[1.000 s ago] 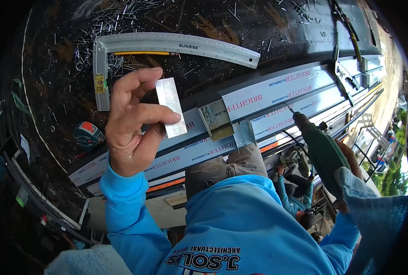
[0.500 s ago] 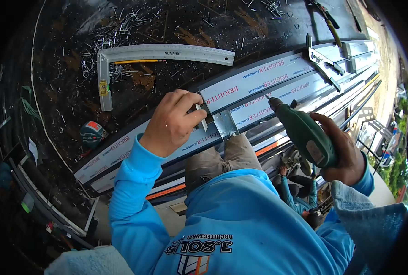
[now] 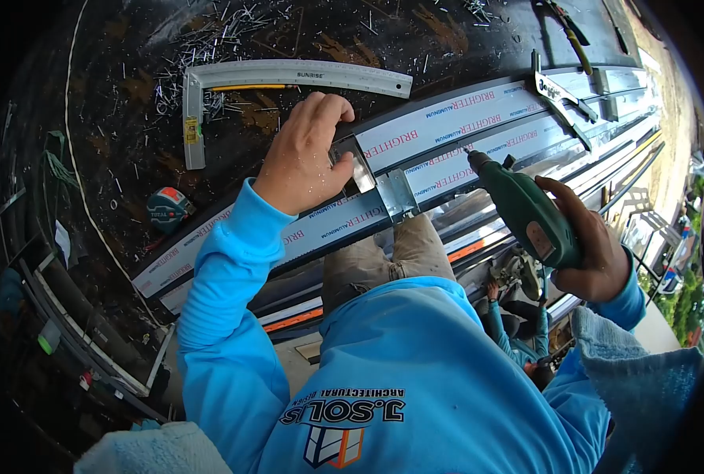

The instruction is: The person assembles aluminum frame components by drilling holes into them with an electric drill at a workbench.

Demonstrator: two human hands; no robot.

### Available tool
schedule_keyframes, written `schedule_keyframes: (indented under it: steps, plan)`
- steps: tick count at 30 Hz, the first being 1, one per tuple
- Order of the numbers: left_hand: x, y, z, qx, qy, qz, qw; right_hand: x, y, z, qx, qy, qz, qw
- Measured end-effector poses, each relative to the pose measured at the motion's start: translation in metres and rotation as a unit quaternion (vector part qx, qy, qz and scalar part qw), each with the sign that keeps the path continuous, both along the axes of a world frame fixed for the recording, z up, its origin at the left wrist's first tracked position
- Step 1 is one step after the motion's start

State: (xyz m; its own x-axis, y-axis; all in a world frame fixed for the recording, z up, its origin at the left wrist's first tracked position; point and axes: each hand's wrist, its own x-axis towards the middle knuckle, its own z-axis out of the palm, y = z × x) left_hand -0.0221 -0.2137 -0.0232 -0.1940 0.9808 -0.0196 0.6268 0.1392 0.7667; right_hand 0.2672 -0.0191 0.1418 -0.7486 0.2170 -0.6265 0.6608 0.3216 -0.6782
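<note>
My left hand [image 3: 304,154] pinches a small metal plate [image 3: 361,172] against the aluminium profile [image 3: 463,118]. My right hand [image 3: 587,253] is clenched around the green drill [image 3: 526,217].

Aluminium workshop: profiles [image 3: 455,126], square [image 3: 289,75], shavings [image 3: 202,47].

Flat daylight is falling across a dark, scuffed worktop [image 3: 115,118], and scattered metal shavings [image 3: 202,47] are glinting all over it. Dark bars [image 3: 60,300] are lying bundled along its left edge. Far right, green trees [image 3: 688,300] are showing beyond a pale railing [image 3: 644,229], and sandy ground [image 3: 672,103] is running alongside.
</note>
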Motion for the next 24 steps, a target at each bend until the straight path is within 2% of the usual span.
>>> schedule_keyframes:
  steps: [2,5,6,7,9,10,13,14,15,17,19,21,24]
  plan:
    - [0.002,-0.003,-0.002,0.054,0.057,-0.044,0.996,-0.001,0.0,0.001,-0.011,-0.031,-0.025,0.999]
    - [0.008,-0.006,-0.026,0.047,0.063,-0.082,0.993,0.0,0.003,-0.001,-0.028,-0.017,-0.023,0.999]
    - [0.007,-0.006,-0.025,0.038,0.017,-0.095,0.995,0.001,0.003,-0.003,-0.027,-0.017,-0.023,0.999]
    - [0.005,-0.008,-0.023,0.04,0.017,-0.095,0.994,0.003,0.004,-0.006,-0.021,0.006,-0.01,1.0]
    - [0.001,-0.014,-0.02,0.134,0.105,-0.131,0.977,0.005,0.004,-0.006,-0.015,0.025,0.0,1.0]
    - [0.002,-0.014,-0.024,0.119,0.163,-0.12,0.972,0.005,0.004,-0.005,-0.022,0.011,0.002,1.0]
    - [0.003,-0.003,-0.019,0.11,0.15,-0.1,0.977,-0.001,0.005,-0.001,-0.018,-0.02,-0.001,1.0]
    - [0.001,-0.003,-0.019,0.088,0.097,-0.107,0.986,0.0,0.002,0.001,-0.017,-0.046,-0.006,0.999]
    - [-0.004,-0.006,-0.014,0.088,0.101,-0.105,0.985,0.002,0.003,0.0,-0.016,-0.043,-0.004,0.999]
    - [-0.017,-0.016,-0.005,0.108,-0.02,-0.097,0.989,0.008,0.004,-0.006,0.02,-0.001,0.026,0.999]
    - [-0.023,-0.039,-0.004,0.138,-0.01,-0.045,0.989,0.001,0.001,-0.002,0.024,-0.011,0.027,0.999]
    - [-0.021,-0.059,-0.005,0.126,0.006,0.003,0.992,-0.011,-0.003,-0.003,0.011,-0.114,-0.041,0.993]
    - [-0.01,-0.081,-0.01,0.107,0.012,0.049,0.993,-0.017,-0.004,-0.001,0.017,-0.105,-0.038,0.994]
